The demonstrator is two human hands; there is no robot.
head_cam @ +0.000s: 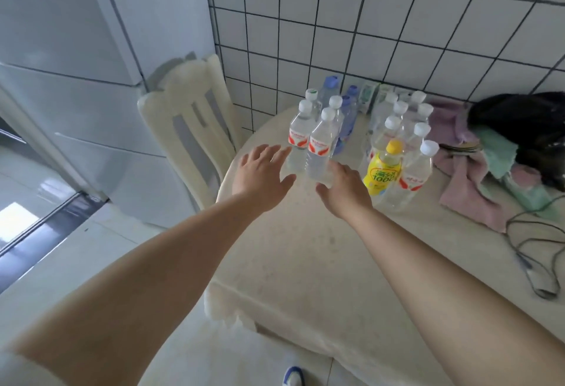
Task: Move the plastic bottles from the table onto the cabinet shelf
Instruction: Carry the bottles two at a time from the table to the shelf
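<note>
Right now both bare hands reach out over the round cream table toward the nearest pair of clear plastic bottles with white caps and red-and-white labels. The left hand is spread wide, fingers straight and apart, its fingertips just beside the lower body of the left clear bottle; whether they touch it I cannot tell. The right hand is also open, fingers relaxed and slightly bent, its fingertips at the base of the right clear bottle, seemingly touching it but not wrapped round it. Neither hand has hold of anything.

All the bottles stand upright on the table near the white tiled wall. Behind the front pair stand two more clear bottles and some blue-tinted bottles with blue caps. To the right is a second cluster of clear white-capped bottles, with a yellow-labelled bottle with a yellow cap at its front. Crumpled pink and green cloths lie at the table's right side, a dark cable near them. A cream plastic chair stands left of the table.
</note>
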